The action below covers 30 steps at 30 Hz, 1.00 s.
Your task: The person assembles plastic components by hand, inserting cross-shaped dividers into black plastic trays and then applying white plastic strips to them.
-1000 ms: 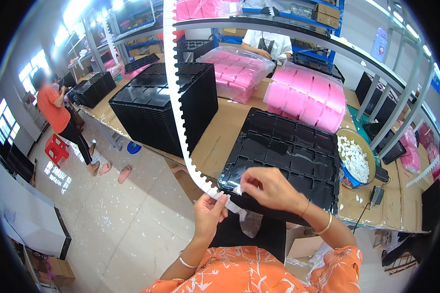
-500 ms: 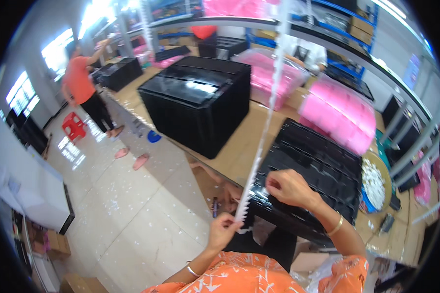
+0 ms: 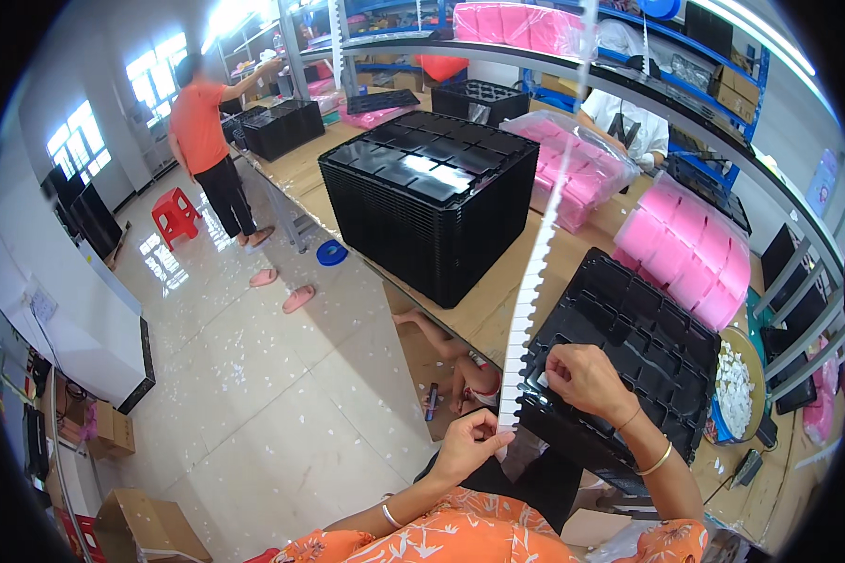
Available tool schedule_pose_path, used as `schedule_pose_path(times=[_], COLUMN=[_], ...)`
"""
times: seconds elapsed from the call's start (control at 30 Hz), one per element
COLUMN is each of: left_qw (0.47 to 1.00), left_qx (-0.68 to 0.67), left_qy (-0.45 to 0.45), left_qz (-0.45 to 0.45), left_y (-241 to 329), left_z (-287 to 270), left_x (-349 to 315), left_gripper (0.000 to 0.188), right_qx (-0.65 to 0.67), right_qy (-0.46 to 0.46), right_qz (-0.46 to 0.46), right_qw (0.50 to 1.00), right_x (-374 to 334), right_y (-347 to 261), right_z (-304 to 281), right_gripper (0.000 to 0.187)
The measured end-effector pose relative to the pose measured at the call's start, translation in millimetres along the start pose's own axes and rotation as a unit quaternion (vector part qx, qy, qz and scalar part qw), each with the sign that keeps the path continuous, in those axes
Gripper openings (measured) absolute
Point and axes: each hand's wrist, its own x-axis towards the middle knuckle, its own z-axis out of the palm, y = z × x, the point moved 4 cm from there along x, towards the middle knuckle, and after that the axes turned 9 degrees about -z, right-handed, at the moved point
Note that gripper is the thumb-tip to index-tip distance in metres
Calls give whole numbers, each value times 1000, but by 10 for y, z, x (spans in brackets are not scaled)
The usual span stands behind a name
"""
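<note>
A long white notched strip [image 3: 528,305], marked off in small segments, runs down from above. My left hand [image 3: 471,447] pinches its lower end between thumb and fingers. My right hand [image 3: 587,380] is over the near left corner of a stack of black plastic trays [image 3: 631,342] with moulded compartments. Its fingertips are pressed together at the tray's rim, and whatever is between them is too small to make out. A taller stack of black trays [image 3: 427,202] sits farther back on the table.
A bowl of white scraps [image 3: 734,389] stands right of the trays. Pink wrapped bundles [image 3: 690,249] lie behind. A metal shelf rail [image 3: 554,64] crosses above the table. A child's legs [image 3: 446,352] show underneath. A person in orange [image 3: 197,127] stands far left, another in white [image 3: 629,122] behind.
The view has shifted, so the scene sits farther right. My left hand still pinches the strip's lower end, and my right hand remains at the near tray corner.
</note>
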Motion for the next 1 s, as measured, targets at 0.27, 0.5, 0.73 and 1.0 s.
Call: schedule_pose_path(times=[0.27, 0.5, 0.73, 1.0], left_qw=[999, 998, 998, 995], left_qx=[-18, -57, -47, -96], left_qy=[-14, 4, 16, -26], left_qz=[-41, -5, 41, 11], left_y=[196, 275, 438, 604], left_z=[30, 68, 203, 598], left_x=[-76, -68, -110, -198], left_gripper=[14, 12, 12, 16], right_qx=[-65, -79, 447, 633], right_qy=[12, 23, 135, 184], right_qz=[-21, -57, 143, 186], right_qw=[998, 995, 872, 729], right_x=[-81, -186, -844, -1227], right_y=[-95, -204, -360, -500], right_z=[18, 117, -138, 177], right_gripper=[8, 11, 6, 17])
